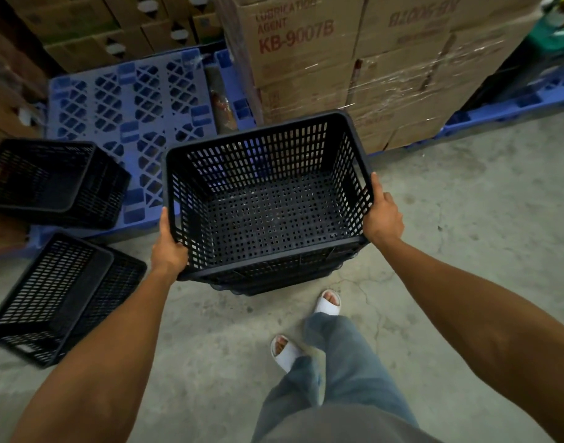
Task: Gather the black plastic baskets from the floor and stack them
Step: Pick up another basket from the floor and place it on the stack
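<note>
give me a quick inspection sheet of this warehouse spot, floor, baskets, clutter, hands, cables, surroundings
surface: bare concrete floor, some hairline cracks.
job's things: held basket upright, with more rims nested beneath it; tipped basket lies on the blue pallet's edge; two more baskets lie on their sides on the floor, one seemingly nested in the other.
clutter: nothing seen.
hands: left hand grips the held basket's left rim; right hand grips its right rim, fingers out of sight.
cables: nothing seen.
surroundings: shrink-wrapped cartons marked KB-9007B on another pallet; more cartons behind.
</note>
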